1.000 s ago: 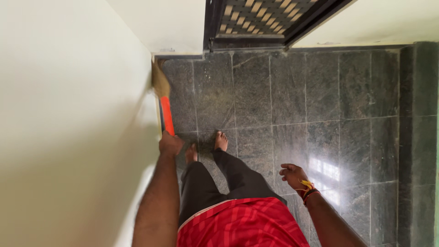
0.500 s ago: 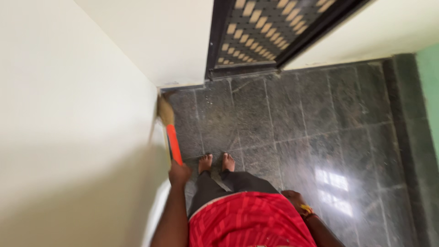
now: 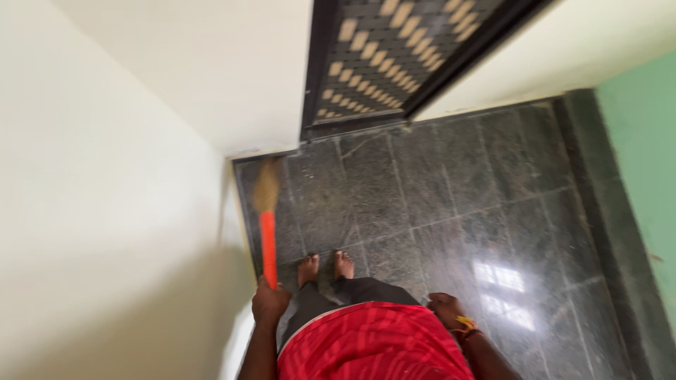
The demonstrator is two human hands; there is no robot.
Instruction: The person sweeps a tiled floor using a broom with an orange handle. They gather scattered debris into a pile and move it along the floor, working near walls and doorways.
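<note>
Left hand (image 3: pixel 270 301): lower centre-left of the frame, fingers clenched round the bottom end of an orange handle; individual fingers blurred and hard to separate. The forearm runs down out of the lower edge.

Broom (image 3: pixel 267 224): orange handle rising from the left hand toward the upper left, ending in a tan bristle head. The head sits low against the dark floor tiles (image 3: pixel 451 204), close to the corner where the cream wall (image 3: pixel 105 176) meets the back wall. Bristles smeared by motion blur; whether they touch the floor or the wall cannot be told. The handle's lower end is hidden inside the fist.

Right hand (image 3: pixel 445 309): lower centre-right, beside the hip, holding nothing. Fingers loosely curled inward, partly hidden behind the red shirt (image 3: pixel 373 345), so their exact pose is unclear. A yellow and red thread band sits at the wrist (image 3: pixel 467 326); the forearm is cut off by the lower edge.

Bare feet (image 3: pixel 325 266): side by side on the tiles just right of the broom handle, toes toward the top of the frame. Dark trousers cover the legs, mostly hidden by the shirt.

Door (image 3: pixel 394 49): upper centre, dark frame with a light-and-dark lattice panel, cut off by the top edge.

Green wall (image 3: pixel 644 155): right edge, only a strip visible above a dark tiled skirting.

Bright window reflection (image 3: pixel 501 278) on the tiles, right of centre.
</note>
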